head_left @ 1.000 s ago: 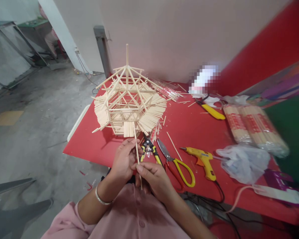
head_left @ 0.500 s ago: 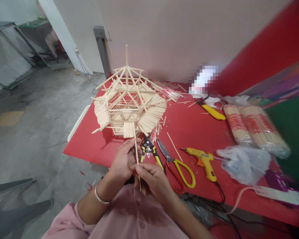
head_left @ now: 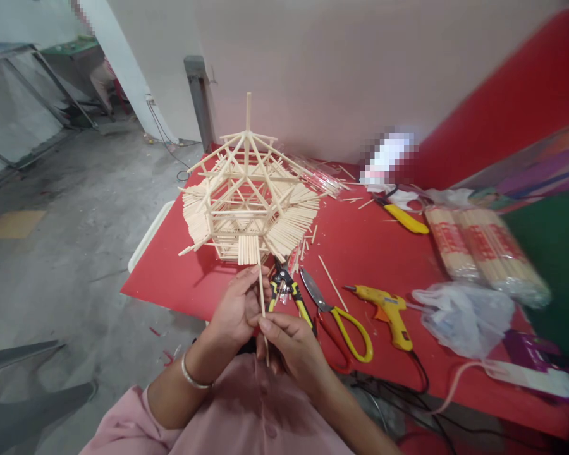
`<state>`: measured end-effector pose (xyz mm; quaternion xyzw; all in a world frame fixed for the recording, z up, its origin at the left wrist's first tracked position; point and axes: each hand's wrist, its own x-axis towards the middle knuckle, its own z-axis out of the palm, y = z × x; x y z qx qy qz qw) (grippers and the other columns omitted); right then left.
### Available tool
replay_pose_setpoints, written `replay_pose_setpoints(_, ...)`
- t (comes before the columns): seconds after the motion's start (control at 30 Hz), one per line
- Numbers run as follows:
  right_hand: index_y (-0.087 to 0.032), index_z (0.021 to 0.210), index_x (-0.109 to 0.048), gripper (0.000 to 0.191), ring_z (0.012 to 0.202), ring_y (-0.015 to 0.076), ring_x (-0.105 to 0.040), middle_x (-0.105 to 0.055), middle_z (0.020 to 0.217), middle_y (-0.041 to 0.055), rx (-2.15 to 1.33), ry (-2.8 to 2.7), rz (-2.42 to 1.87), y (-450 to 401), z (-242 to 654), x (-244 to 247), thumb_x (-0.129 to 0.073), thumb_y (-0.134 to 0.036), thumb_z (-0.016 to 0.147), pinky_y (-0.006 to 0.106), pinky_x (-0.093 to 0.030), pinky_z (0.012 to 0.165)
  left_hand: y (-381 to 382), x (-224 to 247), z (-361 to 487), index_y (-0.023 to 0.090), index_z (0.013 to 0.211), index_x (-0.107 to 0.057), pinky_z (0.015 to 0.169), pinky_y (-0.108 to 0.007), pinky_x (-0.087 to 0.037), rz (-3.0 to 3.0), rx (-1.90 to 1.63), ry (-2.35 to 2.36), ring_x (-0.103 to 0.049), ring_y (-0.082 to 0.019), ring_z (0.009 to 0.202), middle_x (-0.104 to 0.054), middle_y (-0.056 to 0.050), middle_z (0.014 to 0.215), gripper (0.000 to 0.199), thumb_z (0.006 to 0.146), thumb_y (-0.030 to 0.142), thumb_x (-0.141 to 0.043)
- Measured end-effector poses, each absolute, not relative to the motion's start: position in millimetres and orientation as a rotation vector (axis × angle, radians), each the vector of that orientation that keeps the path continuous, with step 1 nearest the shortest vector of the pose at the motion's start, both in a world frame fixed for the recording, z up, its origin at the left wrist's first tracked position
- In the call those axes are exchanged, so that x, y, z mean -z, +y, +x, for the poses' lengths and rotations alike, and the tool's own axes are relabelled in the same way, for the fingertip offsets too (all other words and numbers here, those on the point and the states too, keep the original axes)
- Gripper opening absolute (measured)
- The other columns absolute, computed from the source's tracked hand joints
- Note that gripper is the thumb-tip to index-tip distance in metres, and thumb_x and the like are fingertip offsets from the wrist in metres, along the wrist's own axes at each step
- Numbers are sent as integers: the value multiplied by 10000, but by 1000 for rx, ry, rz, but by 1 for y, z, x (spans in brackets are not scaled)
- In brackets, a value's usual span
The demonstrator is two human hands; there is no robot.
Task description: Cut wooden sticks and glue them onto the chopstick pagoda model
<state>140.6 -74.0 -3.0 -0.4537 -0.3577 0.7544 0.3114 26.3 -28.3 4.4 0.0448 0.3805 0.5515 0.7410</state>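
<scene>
A thin wooden stick (head_left: 262,287) is held between my two hands, its far end up against the short row of sticks (head_left: 248,250) on the front of a pavilion-shaped stick model (head_left: 241,212). My left hand (head_left: 237,306) pinches the stick near that far end. Lower down, my right hand (head_left: 289,341) grips it between thumb and fingers, and its near end pokes out below. The model stands on the red table (head_left: 171,278), with an open roof frame and slanted panels of sticks at its sides.
Right of my hands lie black-and-yellow pliers (head_left: 289,291), scissors (head_left: 353,332) and a yellow glue gun (head_left: 384,309). Farther right are bundled sticks (head_left: 483,249), a plastic bag (head_left: 469,316) and a yellow-handled tool (head_left: 408,218). Cables hang at the front edge.
The view has shifted slightly, so the model appears a little lower and farther right. Both hands keep nearly the same hold on the stick.
</scene>
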Motion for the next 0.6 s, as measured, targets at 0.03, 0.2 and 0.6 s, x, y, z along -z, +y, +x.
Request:
replay_pose_setpoints(0.03, -150, 874, -687, 466, 325, 49, -426, -600, 509, -29, -1988, -942, -1202, -74, 140, 3, -652, -601, 758, 152, -266, 309, -28, -5, 27, 145, 842, -666, 513, -165, -445, 96, -1207, 844, -557, -65, 534, -603, 24, 632, 276, 679, 316, -807)
replay_pose_setpoints(0.2, -145, 927, -701, 529, 328, 59, -431, -616, 528, -14, -1974, -960, -1233, -76, 138, 4, -630, -641, 757, 170, -290, 318, -27, -12, 27, 145, 788, -652, 493, -166, -426, 96, -1208, 887, -545, -71, 526, -586, 24, 611, 279, 637, 310, -819)
replay_pose_setpoints(0.6, -200, 1138, -678, 413, 949, 244, -662, -717, 1052, 116, -674, -1801, -1709, -86, 205, 40, -462, -481, 924, 377, -505, 865, -43, 0, 26, 134, 763, -696, 563, -201, -480, 360, -1219, 976, -597, -94, 561, -636, -7, 630, 252, 667, 339, -807)
